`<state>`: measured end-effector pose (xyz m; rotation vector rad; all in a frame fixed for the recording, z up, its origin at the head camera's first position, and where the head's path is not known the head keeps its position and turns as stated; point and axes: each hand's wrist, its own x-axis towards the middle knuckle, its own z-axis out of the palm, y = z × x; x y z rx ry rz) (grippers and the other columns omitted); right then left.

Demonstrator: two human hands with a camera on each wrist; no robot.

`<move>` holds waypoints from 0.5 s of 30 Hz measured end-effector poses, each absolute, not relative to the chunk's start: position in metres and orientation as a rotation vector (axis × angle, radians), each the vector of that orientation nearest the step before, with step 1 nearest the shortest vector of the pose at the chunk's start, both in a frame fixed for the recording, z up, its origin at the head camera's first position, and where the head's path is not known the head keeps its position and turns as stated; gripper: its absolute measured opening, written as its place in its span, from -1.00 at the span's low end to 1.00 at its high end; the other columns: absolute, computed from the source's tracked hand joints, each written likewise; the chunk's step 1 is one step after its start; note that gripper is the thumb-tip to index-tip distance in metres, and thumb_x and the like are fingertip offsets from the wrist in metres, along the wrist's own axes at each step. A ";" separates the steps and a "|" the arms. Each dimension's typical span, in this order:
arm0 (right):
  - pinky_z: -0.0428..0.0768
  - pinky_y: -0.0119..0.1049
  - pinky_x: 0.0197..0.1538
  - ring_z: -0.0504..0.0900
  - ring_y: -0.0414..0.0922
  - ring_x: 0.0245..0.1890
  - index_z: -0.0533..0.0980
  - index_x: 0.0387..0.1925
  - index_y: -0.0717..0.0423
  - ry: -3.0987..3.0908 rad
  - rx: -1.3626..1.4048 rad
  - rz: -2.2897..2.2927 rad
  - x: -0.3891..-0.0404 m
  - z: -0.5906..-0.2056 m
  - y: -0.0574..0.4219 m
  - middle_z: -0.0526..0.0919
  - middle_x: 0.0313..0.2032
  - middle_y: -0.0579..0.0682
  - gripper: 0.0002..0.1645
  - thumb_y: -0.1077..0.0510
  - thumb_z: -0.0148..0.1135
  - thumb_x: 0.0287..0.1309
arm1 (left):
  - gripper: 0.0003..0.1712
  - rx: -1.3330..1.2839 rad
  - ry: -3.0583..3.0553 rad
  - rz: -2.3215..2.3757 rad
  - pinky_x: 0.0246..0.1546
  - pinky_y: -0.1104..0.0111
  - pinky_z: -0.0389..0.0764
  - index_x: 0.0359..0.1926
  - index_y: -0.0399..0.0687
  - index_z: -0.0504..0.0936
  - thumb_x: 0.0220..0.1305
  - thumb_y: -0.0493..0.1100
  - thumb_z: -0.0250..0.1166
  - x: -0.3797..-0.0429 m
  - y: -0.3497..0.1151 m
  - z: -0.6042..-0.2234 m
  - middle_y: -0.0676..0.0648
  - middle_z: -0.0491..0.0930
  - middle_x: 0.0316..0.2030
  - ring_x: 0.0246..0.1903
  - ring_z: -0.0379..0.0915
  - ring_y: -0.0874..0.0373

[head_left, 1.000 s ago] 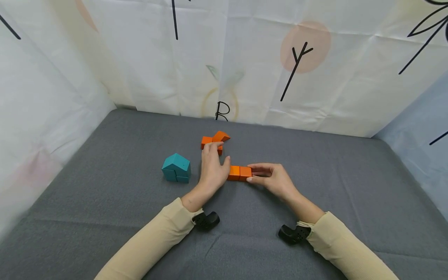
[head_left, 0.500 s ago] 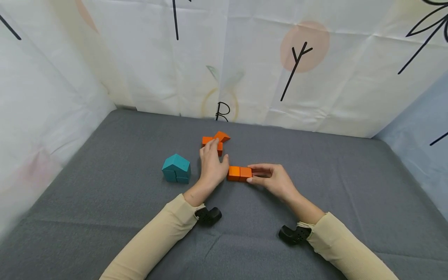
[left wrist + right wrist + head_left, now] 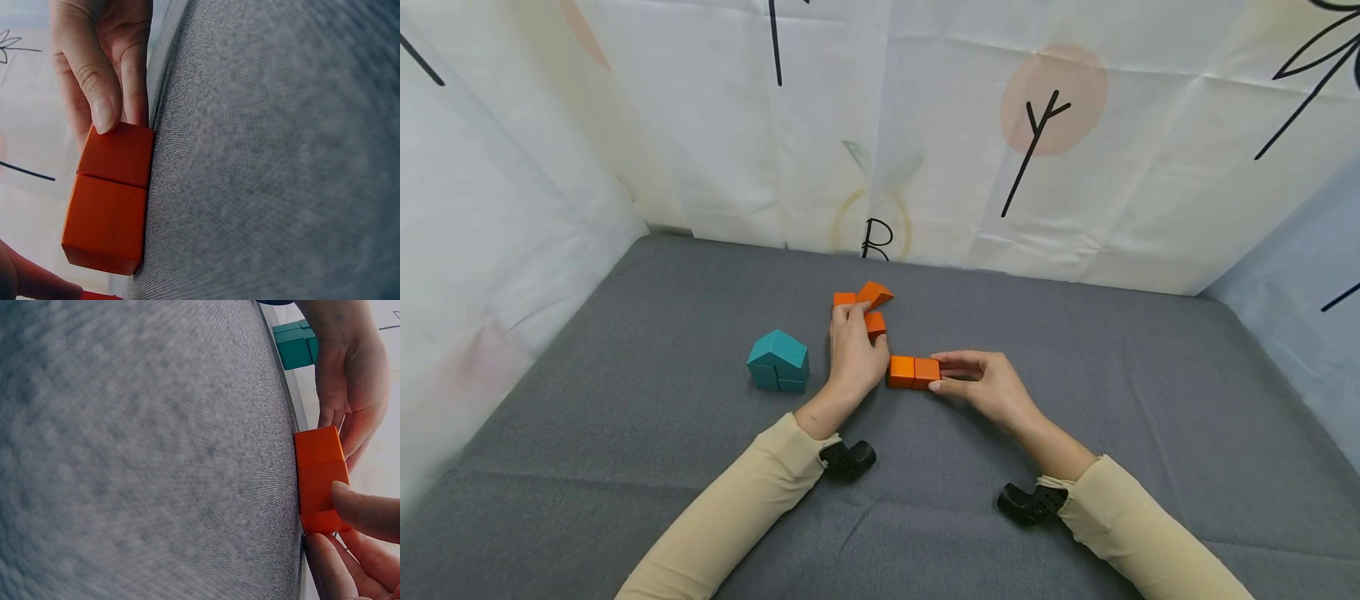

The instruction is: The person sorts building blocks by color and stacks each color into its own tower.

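Note:
Two orange blocks sit side by side on the grey cloth, a left orange block and a right orange block. My right hand pinches the right one, thumb at the near side and fingers behind, as the right wrist view shows with its thumb. Further left, my left hand holds another orange block between thumb and fingers, partly hidden by the hand. Just beyond its fingertips lie an orange block and an orange triangular block.
A teal house-shaped stack of blocks stands left of my left hand. Grey cloth covers the table. Printed white curtains hang behind and at both sides. Each wrist wears a black device.
My left hand has closed on an orange block at the back group and shifted it slightly right, away from the others. My right hand and the orange pair have stayed put.

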<state>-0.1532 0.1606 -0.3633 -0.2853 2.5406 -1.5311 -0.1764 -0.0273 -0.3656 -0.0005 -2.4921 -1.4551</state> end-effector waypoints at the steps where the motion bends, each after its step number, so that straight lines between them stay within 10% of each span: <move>1: 0.61 -0.48 -0.14 0.64 0.07 0.02 0.56 0.07 0.28 2.540 -0.278 -1.531 -0.153 -0.364 0.161 0.67 -0.04 0.23 -0.51 0.26 0.40 0.06 | -0.46 0.006 -2.494 -1.458 0.17 0.03 0.39 0.24 -0.38 0.38 0.23 -0.42 0.21 -0.176 -0.027 -0.365 -0.32 0.27 0.14 0.15 0.23 -0.19; 15: 0.63 -0.40 -0.10 0.62 0.05 0.04 0.56 0.08 0.23 2.538 -0.243 -1.510 -0.153 -0.365 0.161 0.67 -0.03 0.20 -0.50 0.27 0.40 0.05 | -0.55 0.058 -2.607 -1.427 0.14 0.07 0.43 0.14 -0.33 0.48 0.21 -0.36 0.27 -0.179 -0.028 -0.367 -0.32 0.40 0.07 0.07 0.30 -0.19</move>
